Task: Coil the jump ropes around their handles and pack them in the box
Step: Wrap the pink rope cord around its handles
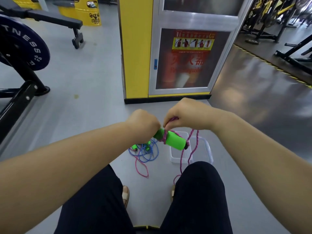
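The fingers of my right hand [187, 115] pinch the pink rope [195, 143] just above the handle, and my left hand [143, 124] is clenched around the 9 o'clock end of the green handle [173, 141], which I hold in the air over my knees. Some turns of the pink cord already lie around the middle of the handle; the remaining part hangs down at 5 o'clock and trails on the floor between my legs. I think the handle is of foam, light and a little soft, so it gives good grip but the cord can press into it. The cord itself is thin and limp and will slide loose if I do not keep tension, so it is better to take it close to the handle. At 7 o'clock from the handle the blue rope [148, 152] lies tangled on the floor, and at 6 o'clock, partly hidden behind the handle, the clear box [179, 162] stands open, with nothing inside as far as I see.
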